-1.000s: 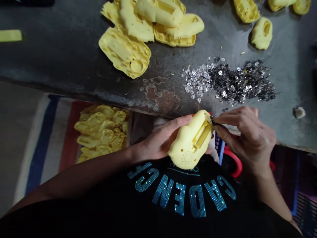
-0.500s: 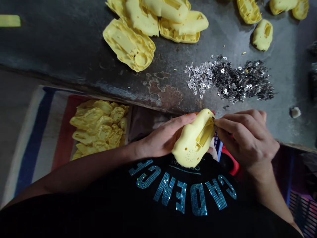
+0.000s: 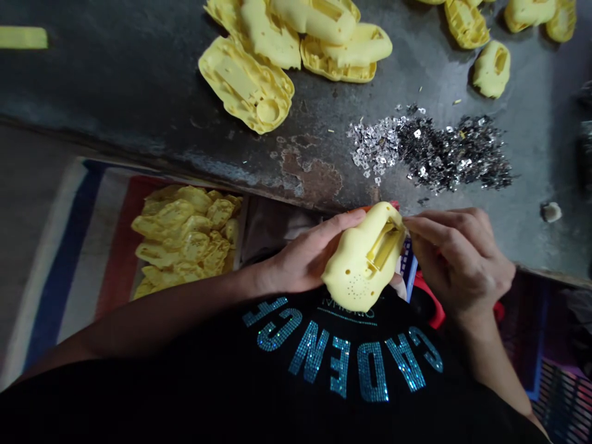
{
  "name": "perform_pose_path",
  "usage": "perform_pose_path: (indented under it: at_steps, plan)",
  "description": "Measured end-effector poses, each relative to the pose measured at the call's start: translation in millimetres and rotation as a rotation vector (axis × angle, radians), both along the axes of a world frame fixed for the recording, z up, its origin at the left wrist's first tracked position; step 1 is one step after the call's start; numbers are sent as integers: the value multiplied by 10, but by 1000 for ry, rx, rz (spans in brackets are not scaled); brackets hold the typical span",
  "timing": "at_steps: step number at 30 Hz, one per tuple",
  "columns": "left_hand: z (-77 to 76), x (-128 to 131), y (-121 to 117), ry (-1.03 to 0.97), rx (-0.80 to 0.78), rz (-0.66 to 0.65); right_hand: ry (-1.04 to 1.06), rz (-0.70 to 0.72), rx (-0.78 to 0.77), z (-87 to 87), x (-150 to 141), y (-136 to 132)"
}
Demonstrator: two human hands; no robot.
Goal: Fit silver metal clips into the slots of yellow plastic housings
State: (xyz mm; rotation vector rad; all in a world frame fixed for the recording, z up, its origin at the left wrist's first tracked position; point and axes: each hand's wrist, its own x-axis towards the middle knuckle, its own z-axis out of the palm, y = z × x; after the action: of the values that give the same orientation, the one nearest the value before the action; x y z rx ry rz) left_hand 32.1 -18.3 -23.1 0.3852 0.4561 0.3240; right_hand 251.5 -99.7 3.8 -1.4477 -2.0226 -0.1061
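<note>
My left hand (image 3: 308, 256) is wrapped round a yellow plastic shell (image 3: 356, 271), held tilted in front of my shirt. The shell's outer face shows a long rectangular slot, round holes and a patch of tiny perforations. At the slot's upper right end, the thumb and fingertips of my right hand (image 3: 457, 253) are pinched together against the shell's edge. What lies between those fingertips is too small and covered to make out. Above my right hand, a heap of small shiny metal plates (image 3: 444, 151) lies on the dark table (image 3: 152, 92).
More yellow shells (image 3: 250, 86) are piled at the table's upper middle, others (image 3: 493, 69) at the upper right. A box of yellow shells (image 3: 185, 237) stands below the edge at left. A whitish lump (image 3: 551, 212) sits at right, a yellow strip (image 3: 23, 37) at far left.
The dark metal bit seen at my right fingertips a second ago no longer shows there. The shell has shifted slightly right in view, with both hands staying at it.
</note>
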Motion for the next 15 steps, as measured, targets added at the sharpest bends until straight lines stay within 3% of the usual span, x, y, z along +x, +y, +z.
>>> perform_pose_path:
  at_steps: [3, 6, 10, 15]
  plan:
    - [-34, 4, -16, -37, 11, 12, 81, 16, -59, 25, 7, 37]
    - [-68, -29, -52, 43, 72, 43, 286, 53, -248, 62, 72, 119]
    - [-69, -158, -108, 153, 323, 80, 416, 157, -454, 84, 151, 197]
    - [66, -367, -104, 174, 640, -22, 538, 132, -421, 15, 83, 121]
